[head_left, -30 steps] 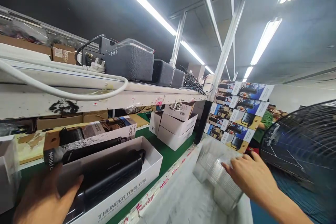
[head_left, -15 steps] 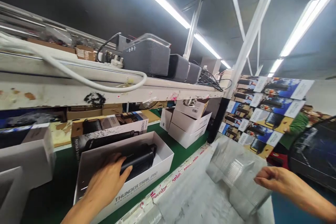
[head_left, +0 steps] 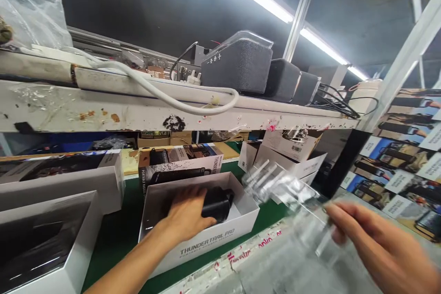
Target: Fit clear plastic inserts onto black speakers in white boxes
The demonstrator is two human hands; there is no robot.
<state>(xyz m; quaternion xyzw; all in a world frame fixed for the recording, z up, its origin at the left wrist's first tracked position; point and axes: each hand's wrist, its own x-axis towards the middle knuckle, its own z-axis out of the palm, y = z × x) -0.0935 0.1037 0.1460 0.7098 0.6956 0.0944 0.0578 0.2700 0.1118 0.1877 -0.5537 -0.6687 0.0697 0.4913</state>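
Note:
My left hand [head_left: 188, 211] reaches into an open white box [head_left: 206, 244] lettered "THUNDER TRAIL PRO". Its fingers are spread over a black cylindrical speaker [head_left: 217, 204] with a handle at its right end, and the fingertips rest on the part toward the left. At the right, my right hand [head_left: 365, 234] is closed in a pinch on the edge of a clear plastic bag [head_left: 282, 183]. The bag is blurred and stretches left toward the box's right end, over the green surface.
Printed speaker boxes [head_left: 182, 161] stand behind the open one. Another open white box [head_left: 77, 257] is at the left. White cartons [head_left: 292, 151] sit under the shelf [head_left: 148, 117], which holds grey speakers [head_left: 237, 64] and a looping white cable [head_left: 193, 108].
The view has turned left. My right hand has moved toward the box and now has the clear bag pinched and trailing. My left hand stays over the speaker.

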